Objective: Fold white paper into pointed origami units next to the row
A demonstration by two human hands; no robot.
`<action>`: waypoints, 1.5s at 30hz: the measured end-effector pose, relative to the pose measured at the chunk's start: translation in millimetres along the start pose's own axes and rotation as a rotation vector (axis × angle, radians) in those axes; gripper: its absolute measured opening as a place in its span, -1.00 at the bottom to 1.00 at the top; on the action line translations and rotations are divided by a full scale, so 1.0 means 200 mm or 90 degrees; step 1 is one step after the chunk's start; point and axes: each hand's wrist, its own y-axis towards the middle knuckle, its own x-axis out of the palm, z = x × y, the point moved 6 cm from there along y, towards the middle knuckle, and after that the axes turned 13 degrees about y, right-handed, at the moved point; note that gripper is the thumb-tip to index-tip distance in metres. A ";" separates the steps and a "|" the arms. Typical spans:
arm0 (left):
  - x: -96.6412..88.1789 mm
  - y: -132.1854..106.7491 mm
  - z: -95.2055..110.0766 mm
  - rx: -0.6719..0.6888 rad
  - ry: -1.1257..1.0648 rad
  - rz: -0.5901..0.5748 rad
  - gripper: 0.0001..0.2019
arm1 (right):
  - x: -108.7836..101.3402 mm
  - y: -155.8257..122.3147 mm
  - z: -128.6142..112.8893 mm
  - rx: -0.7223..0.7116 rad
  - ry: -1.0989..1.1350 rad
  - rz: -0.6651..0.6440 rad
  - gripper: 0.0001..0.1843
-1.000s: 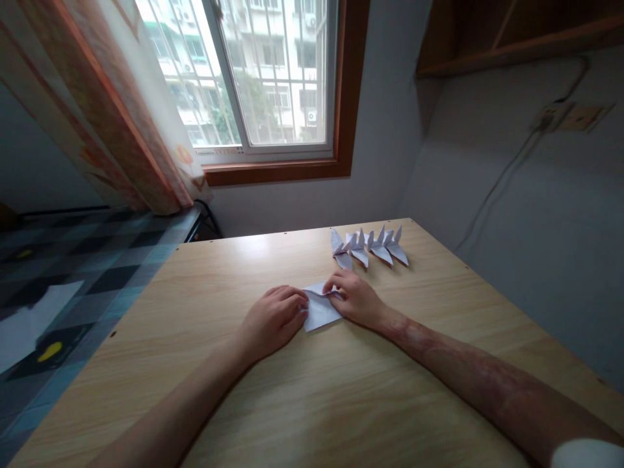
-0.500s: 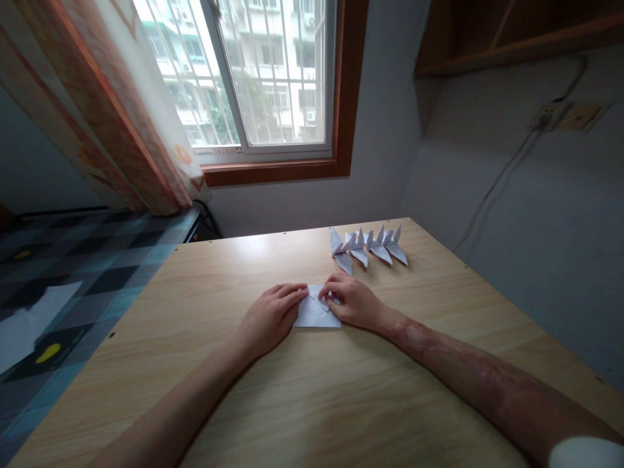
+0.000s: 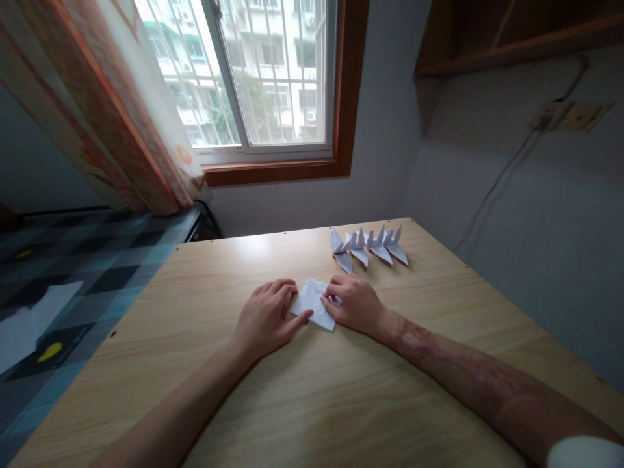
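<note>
A folded piece of white paper (image 3: 312,303) lies on the wooden table (image 3: 302,403), turned at a slant between my hands. My left hand (image 3: 270,313) rests at its left side, thumb stretched out over the near edge and fingers apart from the thumb. At the right side, my right hand (image 3: 353,300) pinches the paper's edge between thumb and curled fingers. Beyond my right hand stand several folded white paper cranes (image 3: 358,249) in a row, wings raised. The paper's right corner is partly hidden by my right fingers.
To the left, a bed or low surface with a checked cloth (image 3: 107,273) holds loose white sheets (image 3: 39,318). A window (image 3: 273,71) with an orange-patterned curtain (image 3: 112,104) is ahead. A wooden shelf (image 3: 536,49) and a wall socket (image 3: 580,116) with a cable are at right.
The folded paper has turned to a slant. My left hand has shifted slightly left, its thumb now reaching out over the near edge. My right hand stays almost in place.
</note>
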 end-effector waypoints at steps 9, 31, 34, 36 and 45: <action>0.02 -0.01 -0.01 0.002 0.017 0.033 -0.67 | 0.01 0.00 -0.01 -0.024 -0.030 -0.009 -0.75; -0.01 -0.03 0.02 0.071 -0.039 0.124 -0.82 | 0.01 -0.01 -0.01 -0.013 -0.038 -0.035 -0.73; -0.03 -0.03 0.05 0.102 -0.055 0.141 -0.82 | 0.02 -0.01 -0.01 -0.016 -0.036 -0.030 -0.73; -0.04 -0.02 0.06 0.116 -0.066 0.137 -0.81 | 0.02 -0.01 0.00 -0.017 -0.032 -0.025 -0.74; -0.03 -0.02 0.06 0.134 -0.067 0.103 -0.84 | 0.01 -0.01 -0.01 -0.024 -0.027 -0.016 -0.73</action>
